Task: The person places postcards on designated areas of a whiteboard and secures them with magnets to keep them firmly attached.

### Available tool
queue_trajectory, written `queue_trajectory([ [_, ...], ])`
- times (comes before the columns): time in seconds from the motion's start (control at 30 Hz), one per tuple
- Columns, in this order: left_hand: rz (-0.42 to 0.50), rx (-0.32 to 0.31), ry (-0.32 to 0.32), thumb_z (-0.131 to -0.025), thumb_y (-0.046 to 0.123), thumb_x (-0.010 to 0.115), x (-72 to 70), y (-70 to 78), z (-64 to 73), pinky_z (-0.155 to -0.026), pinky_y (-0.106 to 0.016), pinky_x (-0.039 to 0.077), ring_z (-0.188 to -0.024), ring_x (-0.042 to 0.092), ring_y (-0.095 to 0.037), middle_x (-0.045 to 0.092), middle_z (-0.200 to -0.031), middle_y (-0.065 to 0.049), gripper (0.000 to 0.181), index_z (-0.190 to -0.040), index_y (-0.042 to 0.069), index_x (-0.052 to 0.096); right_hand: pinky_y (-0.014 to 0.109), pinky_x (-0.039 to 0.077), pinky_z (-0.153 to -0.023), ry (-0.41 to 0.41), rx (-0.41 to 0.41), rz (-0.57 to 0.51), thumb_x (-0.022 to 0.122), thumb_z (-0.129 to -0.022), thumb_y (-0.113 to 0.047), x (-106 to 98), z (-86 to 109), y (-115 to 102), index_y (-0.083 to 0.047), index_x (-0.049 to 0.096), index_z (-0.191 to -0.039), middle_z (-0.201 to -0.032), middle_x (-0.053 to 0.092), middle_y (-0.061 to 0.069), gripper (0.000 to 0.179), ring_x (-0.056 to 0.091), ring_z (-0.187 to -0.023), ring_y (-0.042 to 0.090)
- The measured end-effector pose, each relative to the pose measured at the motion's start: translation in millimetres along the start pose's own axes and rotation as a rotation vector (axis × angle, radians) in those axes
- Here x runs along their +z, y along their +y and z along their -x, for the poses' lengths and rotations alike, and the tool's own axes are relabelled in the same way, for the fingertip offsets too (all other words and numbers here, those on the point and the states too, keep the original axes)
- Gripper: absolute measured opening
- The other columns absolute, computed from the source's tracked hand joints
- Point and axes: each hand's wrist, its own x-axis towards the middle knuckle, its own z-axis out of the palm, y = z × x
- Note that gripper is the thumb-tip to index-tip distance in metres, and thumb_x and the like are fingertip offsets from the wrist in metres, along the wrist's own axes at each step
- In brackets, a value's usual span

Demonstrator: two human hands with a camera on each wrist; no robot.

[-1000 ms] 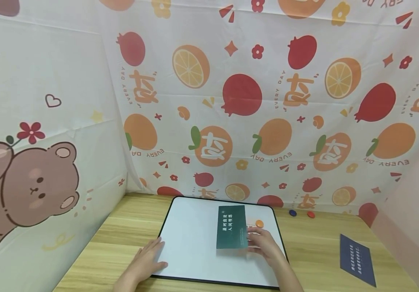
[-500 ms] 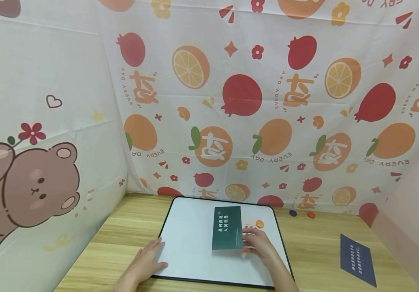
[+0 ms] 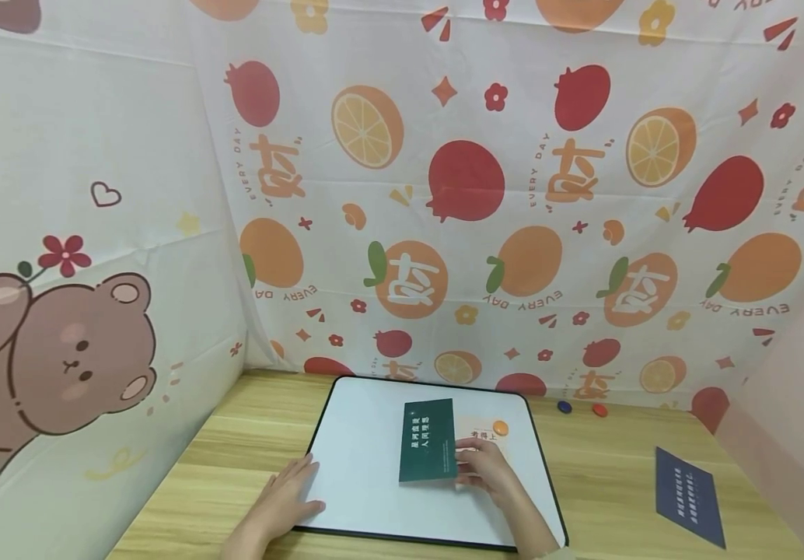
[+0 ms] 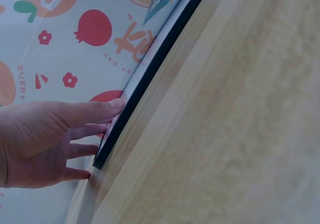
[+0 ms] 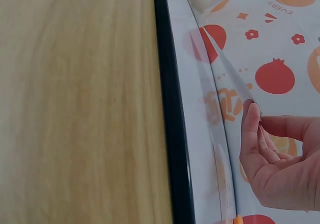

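My right hand pinches the right edge of a dark green card with white characters, held over the middle of a black-framed whiteboard. From the right wrist view the same card shows as a thin, tilted sliver between thumb and fingers. At the board's left edge lies my left hand, fingers extended, the thumb and some fingertips touching the frame. Behind the right hand, a pale card with printed characters lies on the board, partly hidden. An orange round magnet sits at that card's upper part.
Beyond the board's right side, a blue magnet and a red magnet rest on the wooden table. Farther right lies a dark blue card. A fruit-print cloth hangs behind the table.
The right hand has carried the green card a little to the left and slightly nearer me, uncovering more of the pale card. My left hand stays at the board's edge.
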Motion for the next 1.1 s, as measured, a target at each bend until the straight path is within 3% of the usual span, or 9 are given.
queue_trajectory([
  [0.77,0.000,-0.007,-0.005,-0.076,0.020,0.073,0.6,1.7,-0.7,-0.099,-0.065,0.015,-0.125,0.026,-0.049,0.034,-0.137,-0.029,0.062,-0.125,-0.010,0.049,0.027,0.054,-0.059,0.062,0.028,0.013,0.053,-0.086,-0.001,8.5,-5.2,2.8,0.008,0.054,-0.113,-0.083,0.061,0.010,0.028,0.059,-0.068,0.016],
  [0.9,-0.001,-0.008,-0.002,-0.076,0.020,0.073,0.9,1.2,-0.8,-0.099,-0.065,0.015,-0.125,0.026,-0.048,0.034,-0.138,-0.028,0.061,-0.125,-0.009,0.049,0.026,0.053,-0.055,0.086,-0.006,0.060,0.053,-0.086,-0.001,8.4,-6.8,3.3,0.009,0.055,-0.109,-0.078,0.059,0.009,0.025,0.058,-0.063,0.014],
  [1.1,-0.004,-0.006,-0.002,-0.076,0.021,0.073,0.7,0.6,-0.5,-0.099,-0.065,0.015,-0.125,0.026,-0.048,0.034,-0.138,-0.028,0.062,-0.125,-0.009,0.049,0.024,0.052,-0.050,0.131,-0.066,0.213,0.054,-0.085,-0.001,9.4,-8.6,2.8,0.009,0.057,-0.101,-0.069,0.057,0.008,0.019,0.056,-0.054,0.012],
])
